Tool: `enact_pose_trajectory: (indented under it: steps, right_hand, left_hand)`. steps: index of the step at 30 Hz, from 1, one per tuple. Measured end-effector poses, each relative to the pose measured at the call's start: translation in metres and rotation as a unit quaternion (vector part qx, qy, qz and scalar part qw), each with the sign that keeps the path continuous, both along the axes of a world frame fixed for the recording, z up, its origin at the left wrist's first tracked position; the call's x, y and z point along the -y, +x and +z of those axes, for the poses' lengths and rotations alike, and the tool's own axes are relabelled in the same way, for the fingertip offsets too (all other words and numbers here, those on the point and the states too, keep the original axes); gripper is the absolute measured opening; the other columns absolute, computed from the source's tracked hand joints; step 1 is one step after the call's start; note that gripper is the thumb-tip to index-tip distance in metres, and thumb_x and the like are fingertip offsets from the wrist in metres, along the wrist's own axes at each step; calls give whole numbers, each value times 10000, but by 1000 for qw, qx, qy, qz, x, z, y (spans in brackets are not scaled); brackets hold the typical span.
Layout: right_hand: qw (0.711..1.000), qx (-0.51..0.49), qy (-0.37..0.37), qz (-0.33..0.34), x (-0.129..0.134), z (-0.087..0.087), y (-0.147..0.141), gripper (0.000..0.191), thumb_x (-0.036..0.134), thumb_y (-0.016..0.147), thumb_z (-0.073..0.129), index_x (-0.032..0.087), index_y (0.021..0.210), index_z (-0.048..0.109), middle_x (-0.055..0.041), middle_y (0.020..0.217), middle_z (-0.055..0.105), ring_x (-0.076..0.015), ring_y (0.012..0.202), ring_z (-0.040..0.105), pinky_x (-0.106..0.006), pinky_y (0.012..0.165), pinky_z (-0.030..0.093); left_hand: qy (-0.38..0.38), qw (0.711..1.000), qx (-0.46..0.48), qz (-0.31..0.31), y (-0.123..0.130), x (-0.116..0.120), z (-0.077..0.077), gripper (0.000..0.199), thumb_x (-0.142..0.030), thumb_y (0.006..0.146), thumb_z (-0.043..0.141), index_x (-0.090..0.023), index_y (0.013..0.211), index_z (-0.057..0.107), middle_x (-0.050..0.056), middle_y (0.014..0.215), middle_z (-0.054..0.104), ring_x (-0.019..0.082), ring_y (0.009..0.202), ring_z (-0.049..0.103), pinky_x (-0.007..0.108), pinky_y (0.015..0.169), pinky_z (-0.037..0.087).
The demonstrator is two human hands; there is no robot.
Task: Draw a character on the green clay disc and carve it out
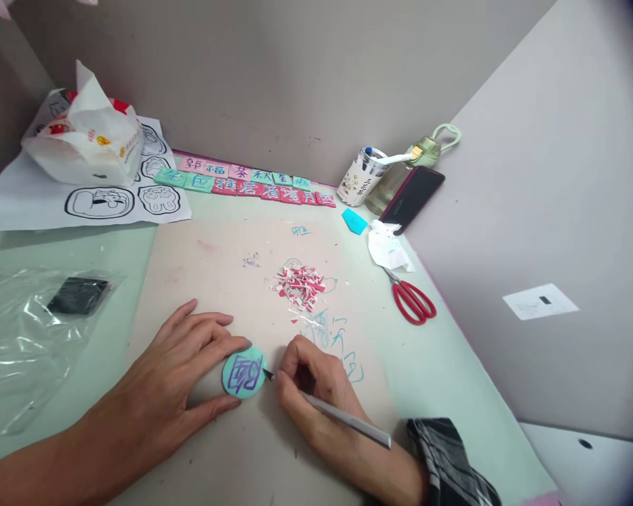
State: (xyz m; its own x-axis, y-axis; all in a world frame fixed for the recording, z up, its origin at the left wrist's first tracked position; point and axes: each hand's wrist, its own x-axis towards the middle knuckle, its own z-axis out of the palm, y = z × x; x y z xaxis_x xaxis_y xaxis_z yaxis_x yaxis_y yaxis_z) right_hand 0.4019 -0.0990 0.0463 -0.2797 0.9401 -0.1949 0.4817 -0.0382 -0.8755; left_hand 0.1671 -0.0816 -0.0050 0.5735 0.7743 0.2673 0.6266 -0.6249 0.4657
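Disc point(244, 373) on board point(221, 263), shavings point(300, 287) behind it, scissors point(412, 299) at right

The disc point(244, 372) looks smooth and matt; the knife point(347, 419) looks metallic, with a dull sheen. The board point(190, 274) has a matt, paper-like face. The bag point(24, 351) is glossy, crinkled clear plastic, the tissue point(390, 251) crumpled soft paper, the sleeve point(443, 457) woven cloth, the phone point(414, 199) smooth.

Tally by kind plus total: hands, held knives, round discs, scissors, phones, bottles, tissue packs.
Hands, left hand and right hand: 2
Held knife: 1
Round disc: 1
Scissors: 1
Phone: 1
Bottle: 1
Tissue pack: 1
Total: 8
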Motion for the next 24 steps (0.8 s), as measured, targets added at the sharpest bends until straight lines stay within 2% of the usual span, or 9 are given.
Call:
enact_pose_trajectory:
  steps: [9,19,24]
  right_hand:
    - [1000,-9,7,3,4,-5,2,174,180,894,506,231,757,412,63,672,452,-104,592,393,-254,545,305]
    - [1000,-16,8,0,4,-3,0,173,200,885,500,235,748,401,66,657,436,-106,578,381,-256,536,306]
    - [1000,-6,7,1,6,-1,-1,165,212,880,490,235,744,399,61,654,433,-106,573,379,-254,528,304]
  left_hand:
    - [11,1000,-1,-17,-3,-5,-1,444,-412,901,710,-328,1298,528,-23,1133,676,255,1253,557,433,1214,180]
    - [13,1000,-2,-17,-4,-3,-1,434,-408,909,704,-321,1295,525,-16,1148,666,244,1281,534,396,1233,129]
    - [-12,1000,22,4,1,0,0,406,-383,901,715,-324,1264,543,-21,1139,654,247,1288,515,447,1243,143]
